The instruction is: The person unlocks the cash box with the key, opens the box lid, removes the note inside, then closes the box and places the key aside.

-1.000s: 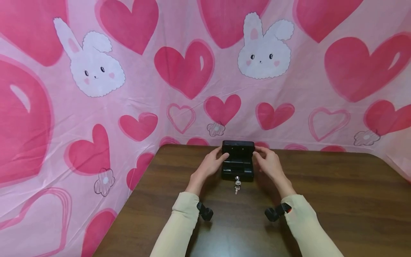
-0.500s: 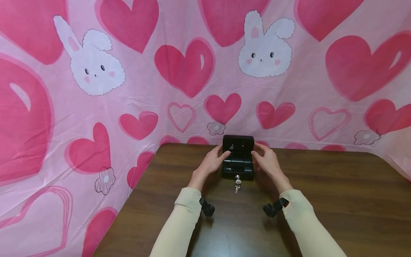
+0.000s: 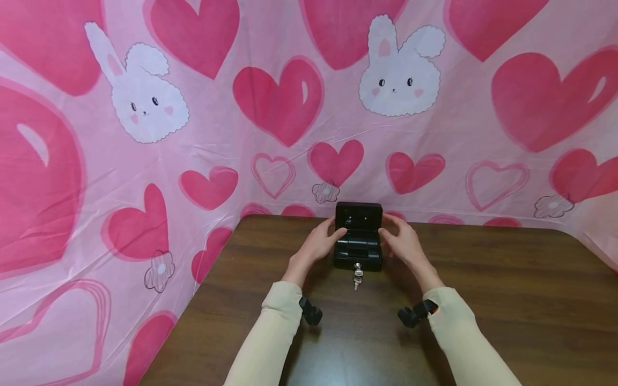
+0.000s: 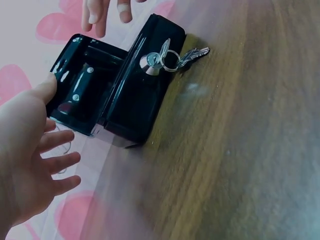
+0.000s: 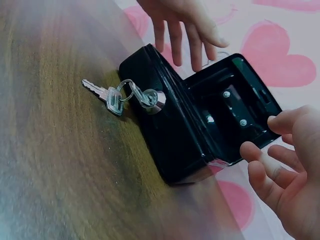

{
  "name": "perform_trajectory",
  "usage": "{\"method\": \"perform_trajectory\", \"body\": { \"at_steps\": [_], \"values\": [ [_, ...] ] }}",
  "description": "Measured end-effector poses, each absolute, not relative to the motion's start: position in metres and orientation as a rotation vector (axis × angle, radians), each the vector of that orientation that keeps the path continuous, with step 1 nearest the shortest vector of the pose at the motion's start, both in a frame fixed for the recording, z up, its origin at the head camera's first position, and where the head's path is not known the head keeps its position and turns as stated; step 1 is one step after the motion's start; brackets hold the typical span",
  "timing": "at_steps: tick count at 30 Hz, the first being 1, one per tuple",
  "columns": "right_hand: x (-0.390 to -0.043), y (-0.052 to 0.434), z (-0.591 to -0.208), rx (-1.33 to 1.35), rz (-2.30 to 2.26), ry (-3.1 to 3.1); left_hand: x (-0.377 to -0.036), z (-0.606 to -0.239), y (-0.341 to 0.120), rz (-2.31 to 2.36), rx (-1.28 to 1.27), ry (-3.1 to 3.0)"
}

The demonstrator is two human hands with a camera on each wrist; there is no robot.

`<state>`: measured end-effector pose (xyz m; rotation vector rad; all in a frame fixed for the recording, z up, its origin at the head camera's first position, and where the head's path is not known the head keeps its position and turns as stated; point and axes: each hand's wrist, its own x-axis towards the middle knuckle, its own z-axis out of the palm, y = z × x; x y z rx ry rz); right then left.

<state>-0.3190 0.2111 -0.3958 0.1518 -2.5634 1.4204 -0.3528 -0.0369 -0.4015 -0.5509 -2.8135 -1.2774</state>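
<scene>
A small black cash box [image 3: 358, 253] stands at the table's far edge with its lid [image 3: 359, 217] raised. A key sits in the front lock with a bunch of keys [image 3: 357, 277] hanging from it onto the wood. My left hand [image 3: 319, 244] is at the lid's left side, thumb tip at the lid's edge, fingers spread. My right hand [image 3: 403, 242] hovers at the lid's right side with fingers loosely bent, holding nothing. In the left wrist view the box [image 4: 135, 95] shows its open inside and the keys [image 4: 172, 57]. The right wrist view shows the box [image 5: 175, 135] and my right hand [image 5: 285, 170].
The brown wooden table [image 3: 483, 300] runs wide to the right and toward me. A pink cloth backdrop [image 3: 270, 107] with hearts and rabbits hangs right behind the box and along the left. Black camera mounts [image 3: 310, 313] sit on both wrists.
The lid has come up a little farther. Both hands stayed beside it, shifting only slightly.
</scene>
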Motion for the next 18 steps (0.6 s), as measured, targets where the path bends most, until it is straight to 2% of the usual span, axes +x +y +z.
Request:
{"method": "perform_trajectory", "body": {
  "at_steps": [8,18],
  "values": [
    [-0.304,0.214,-0.392,0.231,1.338,-2.589,-0.344,-0.402,-0.048,-1.254,-0.554,-2.782],
    [-0.293,0.215,-0.409,0.285,1.203,-2.661,-0.330,-0.408,-0.055,-1.222,-0.588,-2.807]
  ]
}}
